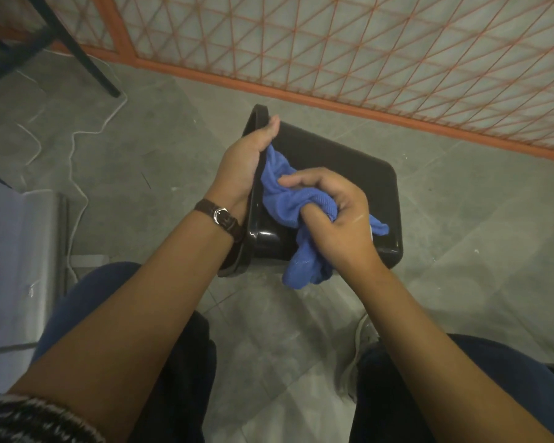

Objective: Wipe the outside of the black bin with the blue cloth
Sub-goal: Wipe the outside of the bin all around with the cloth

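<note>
The black bin (343,155) lies on its side on the concrete floor in front of my knees, its rim to the left and its base to the right. My left hand (243,164) grips the rim, thumb on top of the edge. My right hand (336,206) is closed on the bunched blue cloth (285,193), pressing it against the bin's upward-facing side. Loose ends of the cloth hang below my right hand and stick out past it to the right. The bin's opening is hidden from me.
An orange mesh fence (365,52) runs across the back. Black metal legs (87,62) stand at the far left, with a white cord (77,161) trailing over the floor. A grey metal surface (23,244) sits at my left, close to my knee (87,298).
</note>
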